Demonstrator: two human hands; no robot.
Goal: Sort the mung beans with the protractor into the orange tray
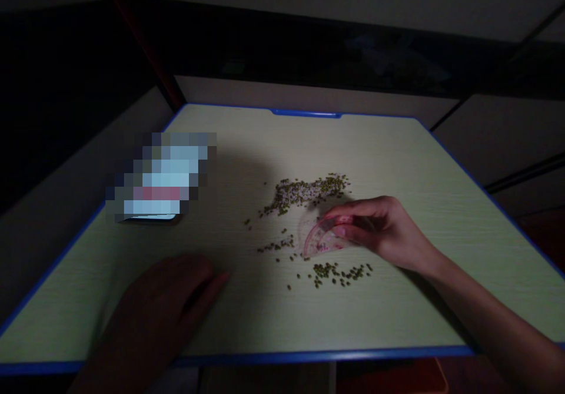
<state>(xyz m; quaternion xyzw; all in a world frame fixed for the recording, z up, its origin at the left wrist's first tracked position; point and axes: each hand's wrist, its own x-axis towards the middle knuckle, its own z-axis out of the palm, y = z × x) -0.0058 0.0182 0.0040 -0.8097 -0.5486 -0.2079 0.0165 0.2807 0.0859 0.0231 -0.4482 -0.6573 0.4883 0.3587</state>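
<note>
A see-through pink protractor (314, 238) is pinched between the thumb and fingers of my right hand (375, 226), its curved edge tilted to the left over the tabletop. Behind it lies a long pile of small green beans mixed with pale grains (304, 192). Nearer to me is a loose group of green beans (338, 273), and a few beans and pale grains (278, 245) are scattered left of the protractor. In shadow at the front left, my left hand (172, 288) rests by the table surface, its thumb apart from the fingers, holding nothing.
A device with a lit, blurred-out screen (161, 176) stands on the left side of the table (397, 317). The table has a blue rim with a raised blue strip (305, 113) at the far edge. Dark cabinet fronts rise behind it.
</note>
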